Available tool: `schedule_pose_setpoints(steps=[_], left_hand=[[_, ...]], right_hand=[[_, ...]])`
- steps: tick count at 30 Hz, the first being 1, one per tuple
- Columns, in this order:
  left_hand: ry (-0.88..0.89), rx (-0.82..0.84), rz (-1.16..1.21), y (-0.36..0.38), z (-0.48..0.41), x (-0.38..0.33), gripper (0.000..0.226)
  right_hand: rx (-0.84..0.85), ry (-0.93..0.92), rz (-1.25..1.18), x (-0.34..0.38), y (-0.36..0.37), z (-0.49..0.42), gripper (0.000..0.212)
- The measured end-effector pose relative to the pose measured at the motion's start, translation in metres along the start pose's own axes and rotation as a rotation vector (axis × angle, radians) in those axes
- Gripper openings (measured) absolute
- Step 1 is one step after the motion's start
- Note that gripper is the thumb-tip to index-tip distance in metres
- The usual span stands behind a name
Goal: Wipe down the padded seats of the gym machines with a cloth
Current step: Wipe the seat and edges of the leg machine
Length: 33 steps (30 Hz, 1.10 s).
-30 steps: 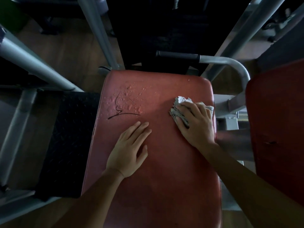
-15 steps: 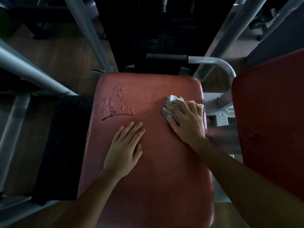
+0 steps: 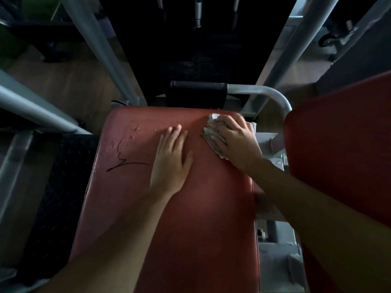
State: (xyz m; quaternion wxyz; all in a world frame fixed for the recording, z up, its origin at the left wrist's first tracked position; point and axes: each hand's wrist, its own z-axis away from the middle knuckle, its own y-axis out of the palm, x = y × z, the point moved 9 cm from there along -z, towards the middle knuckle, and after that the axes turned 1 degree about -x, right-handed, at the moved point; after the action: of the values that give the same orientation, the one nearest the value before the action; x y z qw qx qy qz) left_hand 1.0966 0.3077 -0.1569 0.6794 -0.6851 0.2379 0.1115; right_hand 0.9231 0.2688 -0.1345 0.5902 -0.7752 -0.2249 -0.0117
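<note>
A red padded seat (image 3: 190, 218) fills the middle of the view, with a cracked, flaking patch and a dark tear at its far left. My right hand (image 3: 234, 142) presses a crumpled pale cloth (image 3: 208, 129) onto the seat's far right corner; the fingers lie spread over the cloth, which shows only at its edges. My left hand (image 3: 171, 159) rests flat on the seat beside it, fingers straight and pointing away from me.
A second red pad (image 3: 342, 166) stands at the right. Grey steel frame tubes (image 3: 99, 49) rise around the seat, and a handle with a black grip (image 3: 198, 85) crosses behind it. A black tread plate (image 3: 63, 187) lies at the left over wooden floor.
Both hands slid toward the seat's far edge: the right hand carried the cloth up to the far right corner, and the left hand moved forward alongside it.
</note>
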Motion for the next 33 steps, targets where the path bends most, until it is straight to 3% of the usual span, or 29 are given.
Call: schedule_pose_setpoints(steps=[10,16,19,22,24,30,33], left_hand=[[-0.049,-0.051,-0.031,0.002,-0.004,0.005,0.047],[-0.047,-0.065,-0.029,0.001,-0.005,0.005,0.048],[-0.061,-0.054,-0.039,0.001,-0.006,0.006,0.049],[-0.067,-0.042,-0.046,0.002,-0.006,0.006,0.049],[-0.067,-0.04,-0.054,0.003,-0.006,0.006,0.049],[-0.059,-0.054,-0.054,0.002,-0.006,0.004,0.049],[-0.057,-0.053,-0.059,0.002,-0.006,0.004,0.049]], right_hand=[[0.33,0.177,-0.104,-0.035,0.027,-0.079,0.041],[0.462,0.216,-0.119,-0.041,0.023,-0.068,0.047],[0.42,0.366,-0.156,-0.05,0.012,-0.043,0.046],[0.174,0.514,-0.405,-0.058,0.0,-0.034,0.058],[0.139,0.488,-0.441,-0.062,0.003,-0.039,0.056],[0.409,0.37,-0.476,-0.064,0.021,-0.069,0.053],[0.452,0.321,-0.461,-0.051,0.03,-0.08,0.052]])
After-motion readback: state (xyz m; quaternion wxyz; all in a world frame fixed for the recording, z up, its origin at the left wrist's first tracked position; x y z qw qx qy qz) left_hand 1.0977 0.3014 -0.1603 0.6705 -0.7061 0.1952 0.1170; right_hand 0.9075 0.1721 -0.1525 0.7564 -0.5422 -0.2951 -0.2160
